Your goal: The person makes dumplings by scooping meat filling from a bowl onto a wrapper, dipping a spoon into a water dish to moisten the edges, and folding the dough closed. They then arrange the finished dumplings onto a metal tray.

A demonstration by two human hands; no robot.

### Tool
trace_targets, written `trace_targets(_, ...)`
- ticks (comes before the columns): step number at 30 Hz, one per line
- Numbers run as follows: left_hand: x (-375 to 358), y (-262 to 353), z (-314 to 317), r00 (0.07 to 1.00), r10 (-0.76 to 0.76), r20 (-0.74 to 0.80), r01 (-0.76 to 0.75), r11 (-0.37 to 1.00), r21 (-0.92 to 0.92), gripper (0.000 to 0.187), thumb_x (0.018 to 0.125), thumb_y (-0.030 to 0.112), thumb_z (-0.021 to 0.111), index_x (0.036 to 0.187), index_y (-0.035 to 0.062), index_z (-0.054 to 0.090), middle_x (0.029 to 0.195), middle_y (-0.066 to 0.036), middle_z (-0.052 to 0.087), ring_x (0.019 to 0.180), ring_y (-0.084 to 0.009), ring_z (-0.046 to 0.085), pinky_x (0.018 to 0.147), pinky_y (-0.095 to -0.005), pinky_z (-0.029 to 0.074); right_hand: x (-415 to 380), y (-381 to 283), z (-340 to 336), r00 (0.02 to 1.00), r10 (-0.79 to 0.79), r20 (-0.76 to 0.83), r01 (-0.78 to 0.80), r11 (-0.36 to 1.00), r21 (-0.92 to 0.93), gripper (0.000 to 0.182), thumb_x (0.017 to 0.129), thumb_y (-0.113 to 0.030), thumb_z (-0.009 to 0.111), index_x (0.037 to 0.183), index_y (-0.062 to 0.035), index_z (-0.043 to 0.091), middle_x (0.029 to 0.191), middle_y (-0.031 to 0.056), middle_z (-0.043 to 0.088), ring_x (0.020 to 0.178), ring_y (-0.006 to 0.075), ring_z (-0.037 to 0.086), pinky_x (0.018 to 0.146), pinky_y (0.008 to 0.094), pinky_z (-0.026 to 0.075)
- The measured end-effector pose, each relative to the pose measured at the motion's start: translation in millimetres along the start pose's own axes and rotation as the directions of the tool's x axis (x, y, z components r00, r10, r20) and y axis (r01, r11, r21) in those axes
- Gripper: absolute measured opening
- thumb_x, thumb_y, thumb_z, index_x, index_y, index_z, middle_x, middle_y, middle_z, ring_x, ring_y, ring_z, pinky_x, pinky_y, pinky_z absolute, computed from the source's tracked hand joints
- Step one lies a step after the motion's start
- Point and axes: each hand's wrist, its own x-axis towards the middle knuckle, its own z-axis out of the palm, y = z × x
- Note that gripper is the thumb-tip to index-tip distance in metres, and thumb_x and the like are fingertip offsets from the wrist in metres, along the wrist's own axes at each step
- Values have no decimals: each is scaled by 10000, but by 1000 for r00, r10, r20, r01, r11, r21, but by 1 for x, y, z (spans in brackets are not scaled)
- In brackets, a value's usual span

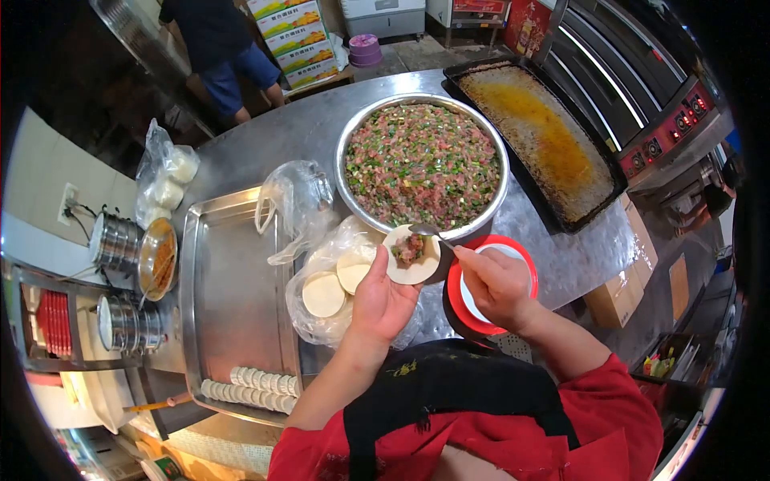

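Holding a dough wrapper [427,271] — left hand [378,306], loosely cupped, palm up, thumb at the rim; meat filling [408,250] sits on the wrapper. Right hand [499,284]: fingers closed around a spoon [424,229], its head over the wrapper's far side. Wrapper position: above the tabletop [553,260], toward the near edge, close to the steel basin [481,216]. Metal tray [241,305] lies toward the left edge — pleated dough pieces [253,395] in rows at its near end. Black pan [611,168] sits along the right edge.

Comm. kitchen: oven [618,68], metal tbl. [573,268]
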Motion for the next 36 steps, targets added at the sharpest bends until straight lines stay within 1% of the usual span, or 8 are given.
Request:
trace_targets(7,-10,-15,11,995,42,-90,-29,991,133,416,1009,309,314,1282,13,416,1279,-131,510,1206,-266,479,1050,-419,371,-38,-32,4,998,64,-1,-64,996,-69,328,690,45,649,1013,-11,638,589,75,504,468,224,518,396,338,401)
trace_targets(17,-15,-25,6,984,-172,-36,175,976,126,433,1013,321,278,1289,17,416,1299,-140,496,1223,-280,461,1056,-442,353,-46,-33,-13,992,113,-51,-115,993,-24,314,701,27,659,1009,-29,633,594,83,469,467,241,503,399,363,367)
trace_targets(22,-13,-33,6,978,-199,-66,208,958,197,440,1012,325,283,1295,14,413,1303,-135,495,1230,-280,455,1067,-434,337,-60,-36,-26,989,80,125,-56,982,-179,273,739,-10,638,1009,-52,629,585,53,467,480,231,510,397,361,387)
trace_targets(26,-11,-39,-1,972,-233,-34,236,959,155,444,1010,318,292,1298,1,409,1307,-153,487,1231,-288,452,1067,-440,336,-59,-39,-38,982,179,68,-171,979,-107,221,774,-34,624,995,-35,642,632,80,540,526,228,556,456,320,435)
trace_targets(28,-11,-42,1,970,-232,-67,240,957,162,440,1009,308,297,1298,-5,409,1309,-164,483,1231,-299,450,1065,-450,337,-59,-38,-40,879,474,-42,-457,866,203,175,806,-54,612,965,1,660,702,97,617,583,163,590,541,271,459)
trace_targets(29,-10,-45,2,973,-220,-69,230,941,250,439,1008,307,302,1296,-6,412,1306,-165,485,1230,-301,451,1066,-451,336,-53,-37,-57,669,721,182,-736,610,292,167,821,-62,596,943,22,671,745,97,654,647,95,584,599,242,459)
trace_targets(32,-10,-50,-1,971,-215,-103,238,895,376,436,1007,307,312,1290,-10,412,1295,-166,487,1226,-297,454,1061,-447,346,-54,-27,-70,548,790,273,-826,462,321,168,817,-79,600,924,25,677,679,52,636,650,62,549,581,247,452)
trace_targets(36,-4,-54,-11,960,-185,-208,254,890,378,428,1006,303,328,1282,-13,412,1292,-169,484,1226,-294,455,1057,-446,357,-68,-15,-86,547,806,227,-836,542,87,157,794,-89,599,887,7,682,666,121,637,596,138,589,567,288,461)
